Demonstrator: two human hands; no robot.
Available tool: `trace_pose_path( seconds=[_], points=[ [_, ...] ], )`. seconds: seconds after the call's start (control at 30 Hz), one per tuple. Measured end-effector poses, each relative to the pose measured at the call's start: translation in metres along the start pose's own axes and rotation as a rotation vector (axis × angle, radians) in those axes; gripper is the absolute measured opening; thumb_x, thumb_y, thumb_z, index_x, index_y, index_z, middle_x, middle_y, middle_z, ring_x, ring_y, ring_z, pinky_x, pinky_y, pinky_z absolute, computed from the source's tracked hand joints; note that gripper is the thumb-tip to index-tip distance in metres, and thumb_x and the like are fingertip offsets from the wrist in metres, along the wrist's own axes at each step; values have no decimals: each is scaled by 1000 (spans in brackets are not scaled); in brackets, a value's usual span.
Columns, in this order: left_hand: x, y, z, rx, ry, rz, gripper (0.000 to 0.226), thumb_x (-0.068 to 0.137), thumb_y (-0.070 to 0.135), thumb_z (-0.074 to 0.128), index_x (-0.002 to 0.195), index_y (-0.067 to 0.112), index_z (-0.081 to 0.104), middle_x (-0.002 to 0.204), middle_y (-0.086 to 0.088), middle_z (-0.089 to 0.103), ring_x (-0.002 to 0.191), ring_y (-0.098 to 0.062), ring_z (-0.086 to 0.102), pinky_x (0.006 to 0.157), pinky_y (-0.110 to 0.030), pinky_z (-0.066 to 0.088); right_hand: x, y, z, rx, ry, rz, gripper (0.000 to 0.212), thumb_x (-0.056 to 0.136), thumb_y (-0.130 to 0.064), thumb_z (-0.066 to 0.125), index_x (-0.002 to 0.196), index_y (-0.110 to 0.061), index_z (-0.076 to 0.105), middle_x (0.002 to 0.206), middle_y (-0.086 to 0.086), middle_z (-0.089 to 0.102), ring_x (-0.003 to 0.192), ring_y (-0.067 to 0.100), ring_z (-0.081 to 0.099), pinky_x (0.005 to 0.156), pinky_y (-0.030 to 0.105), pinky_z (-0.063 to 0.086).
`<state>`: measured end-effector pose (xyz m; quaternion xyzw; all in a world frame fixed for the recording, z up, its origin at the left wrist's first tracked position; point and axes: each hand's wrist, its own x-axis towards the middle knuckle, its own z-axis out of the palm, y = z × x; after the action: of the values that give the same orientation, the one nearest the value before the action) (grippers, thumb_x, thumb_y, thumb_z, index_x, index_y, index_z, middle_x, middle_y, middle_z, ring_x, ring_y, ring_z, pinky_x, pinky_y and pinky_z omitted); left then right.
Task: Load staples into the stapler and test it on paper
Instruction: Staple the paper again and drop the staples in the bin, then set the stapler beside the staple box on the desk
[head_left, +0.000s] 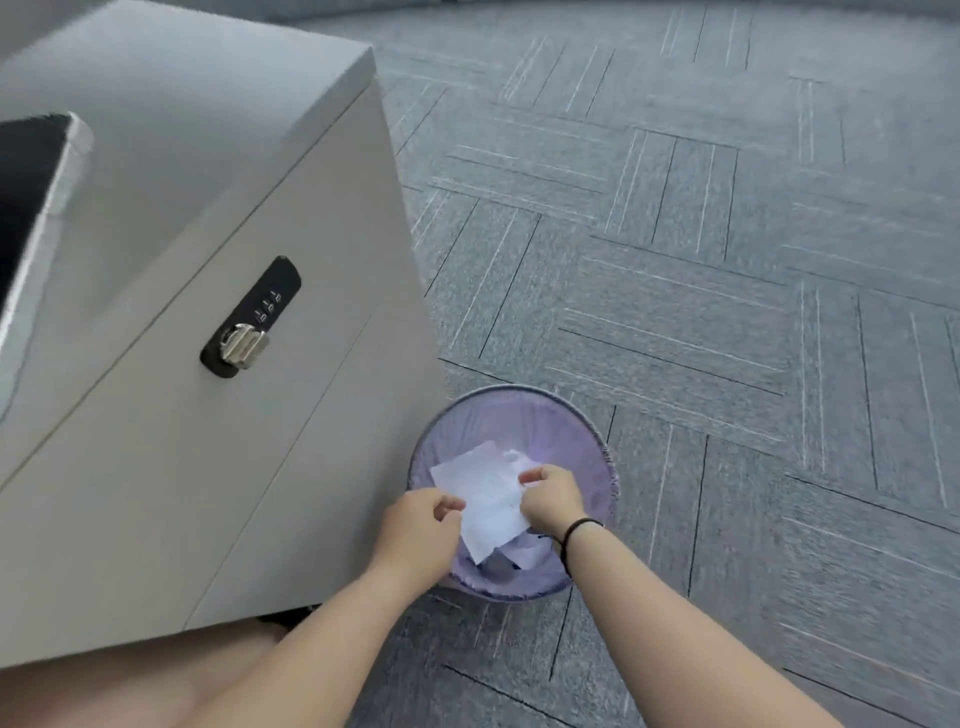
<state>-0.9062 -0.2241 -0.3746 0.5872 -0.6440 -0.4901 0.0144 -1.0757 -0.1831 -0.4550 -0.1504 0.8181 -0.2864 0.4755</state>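
A white sheet of paper (485, 493) is held over a round waste bin (597, 447) lined with a purple bag. My left hand (418, 530) pinches the sheet's left edge. My right hand (553, 493), with a black band on its wrist, pinches the right edge. More white paper scraps (527, 553) lie inside the bin below the sheet. No stapler or staples are in view.
A grey cabinet (208, 364) with a black combination lock (252, 319) stands at the left, close beside the bin. A dark screen edge (26, 208) shows on the desk top at far left. Grey patterned carpet (727, 260) covers the floor.
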Motion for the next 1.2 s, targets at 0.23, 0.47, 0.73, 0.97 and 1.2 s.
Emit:
trace_pose_path(
  seconds=[0.23, 0.47, 0.73, 0.97, 1.2],
  points=[
    [2, 1, -2, -40, 25, 14, 22, 88, 10, 56, 97, 17, 75, 96, -3, 76, 94, -19, 70, 89, -36, 56, 14, 15, 34, -169, -76, 99, 37, 89, -1, 50, 124, -10, 59, 130, 19, 59, 105, 33, 54, 100, 39, 50],
    [-20, 14, -11, -18, 40, 32, 21, 88, 12, 56, 100, 18, 73, 100, 2, 75, 93, -15, 68, 88, -33, 56, -13, 6, 24, -432, -157, 4, 58, 86, -12, 55, 144, -14, 46, 137, 13, 59, 124, 31, 57, 102, 35, 48],
    [-105, 70, -66, 60, 144, 251, 20, 92, 20, 55, 103, 22, 72, 96, 8, 75, 87, -7, 67, 76, -16, 51, -111, -38, -18, -351, -112, -363, 35, 88, -24, 65, 122, -17, 65, 120, -1, 69, 113, 15, 65, 92, 21, 45],
    [-237, 120, -147, 72, 384, 563, 15, 92, 22, 59, 97, 23, 73, 90, 7, 74, 83, -7, 66, 80, -26, 54, -287, -133, -70, -170, -230, -813, 14, 84, -23, 77, 96, -18, 75, 85, 1, 79, 81, 17, 75, 77, 34, 61],
    [-386, 101, -224, -45, 728, 732, 12, 90, 25, 66, 96, 24, 76, 83, 11, 76, 74, -3, 69, 62, -6, 47, -444, -184, -65, -150, -298, -1129, 7, 76, -21, 82, 76, -16, 76, 74, 7, 77, 64, 14, 69, 62, 21, 55]
  ],
)
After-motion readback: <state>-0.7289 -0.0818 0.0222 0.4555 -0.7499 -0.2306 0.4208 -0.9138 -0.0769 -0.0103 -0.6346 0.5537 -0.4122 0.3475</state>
